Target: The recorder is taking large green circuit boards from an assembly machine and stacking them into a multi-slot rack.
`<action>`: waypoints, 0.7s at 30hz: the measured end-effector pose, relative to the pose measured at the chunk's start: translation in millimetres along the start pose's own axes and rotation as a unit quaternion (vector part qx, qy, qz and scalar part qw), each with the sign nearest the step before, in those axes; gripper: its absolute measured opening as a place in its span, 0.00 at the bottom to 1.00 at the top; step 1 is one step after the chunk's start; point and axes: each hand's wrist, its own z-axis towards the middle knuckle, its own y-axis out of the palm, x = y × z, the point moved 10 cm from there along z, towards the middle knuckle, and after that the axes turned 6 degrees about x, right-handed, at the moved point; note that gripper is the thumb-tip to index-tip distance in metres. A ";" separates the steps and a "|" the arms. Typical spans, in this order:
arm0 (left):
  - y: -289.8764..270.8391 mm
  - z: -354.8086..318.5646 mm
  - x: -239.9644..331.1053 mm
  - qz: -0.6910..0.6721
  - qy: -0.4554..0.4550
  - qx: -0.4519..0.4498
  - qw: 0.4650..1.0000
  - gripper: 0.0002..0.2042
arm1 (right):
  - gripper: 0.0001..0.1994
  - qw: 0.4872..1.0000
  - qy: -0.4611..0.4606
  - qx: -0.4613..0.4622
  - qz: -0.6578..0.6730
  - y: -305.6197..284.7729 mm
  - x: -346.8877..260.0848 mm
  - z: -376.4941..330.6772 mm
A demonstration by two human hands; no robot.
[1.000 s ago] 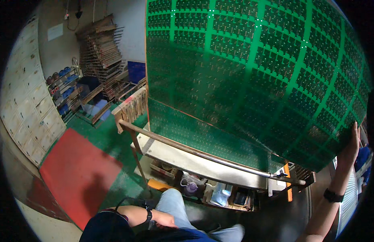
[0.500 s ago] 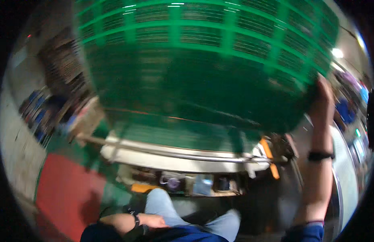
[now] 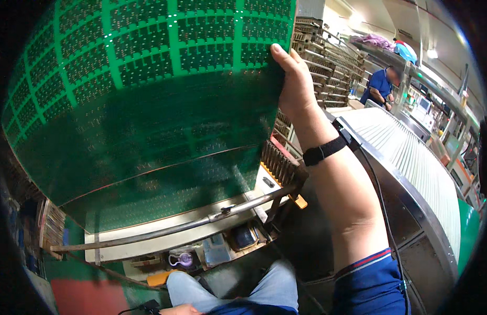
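A large green circuit board panel (image 3: pixel 164 105) fills the upper left of the head view, standing tilted in front of me. Its upper part carries a grid of many small board patterns; the lower part lies in darker shade. At the panel's right edge my right hand (image 3: pixel 295 79) is closed on it, with one digit lying against the near face and the other fingers partly behind. My left hand (image 3: pixel 181 310) rests low by my lap at the picture's bottom edge. Its fingers are cut off by the frame.
A metal rail (image 3: pixel 201 220) crosses below the panel, above a shelf holding a purple roll (image 3: pixel 184 259) and a blue box (image 3: pixel 216 249). At right stands a ribbed conveyor (image 3: pixel 398 136); beyond it, a person in blue (image 3: pixel 379 86). Slotted racks (image 3: pixel 327 63) rise behind my right hand.
My view has swung to the right, so the panel and rail now sit farther left. My right hand still grips the panel's edge. My left hand has dropped mostly out of the picture.
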 end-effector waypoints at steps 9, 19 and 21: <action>6.3 7.3 1.0 -0.009 -0.007 -0.038 0.999 0.21 | 0.14 0.999 -0.046 0.016 0.000 -12.5 8.3 -1.6; -0.1 -13.7 31.2 -0.089 -0.120 -0.108 0.983 0.20 | 0.17 0.992 -0.088 0.063 -0.065 -25.0 35.3 -9.8; 0.5 -11.5 28.1 -0.084 -0.115 -0.095 0.985 0.20 | 0.18 0.982 -0.097 0.069 -0.150 -33.7 39.7 -8.5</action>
